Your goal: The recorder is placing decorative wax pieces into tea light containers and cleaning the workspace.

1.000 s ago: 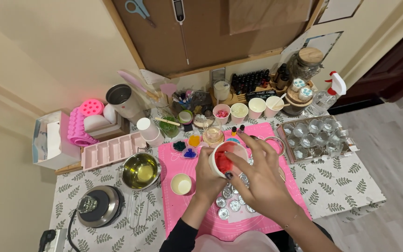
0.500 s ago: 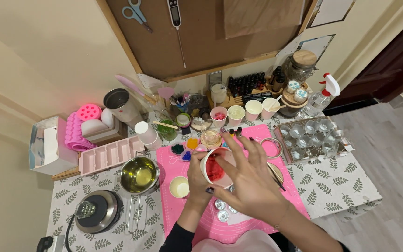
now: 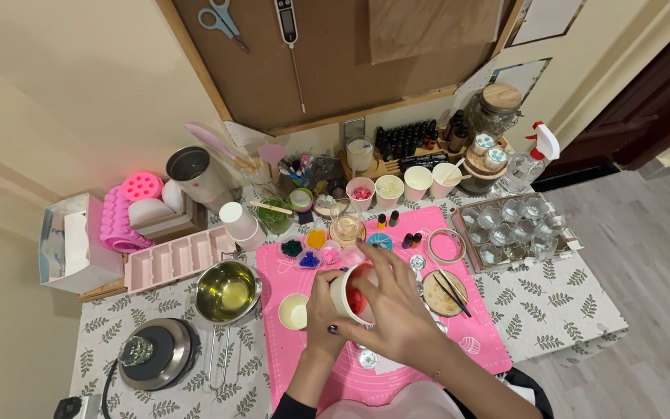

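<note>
My left hand (image 3: 321, 316) grips a small white paper cup (image 3: 344, 294), tilted so its mouth shows red pieces (image 3: 357, 299) inside. My right hand (image 3: 397, 310) reaches over the cup's mouth, its fingers curled at the rim by the red pieces; whether it pinches any is hidden. Both hands hover above a pink silicone mat (image 3: 474, 341). Small metal tins (image 3: 367, 358) lie on the mat just under my hands. Another white cup of pale wax (image 3: 293, 311) stands on the mat's left side.
A steel pot of yellow liquid (image 3: 226, 290) and a hot plate (image 3: 155, 353) sit to the left. A pink mould tray (image 3: 177, 257) lies behind them. Small dishes of coloured bits (image 3: 309, 250), dye bottles (image 3: 411, 240), a tray of glass jars (image 3: 515, 226) and a spray bottle (image 3: 527, 160) crowd the back and right.
The cup and both hands have shifted slightly lower and left over the mat. My right hand's fingers have closed in from a spread pose toward the cup's mouth.
</note>
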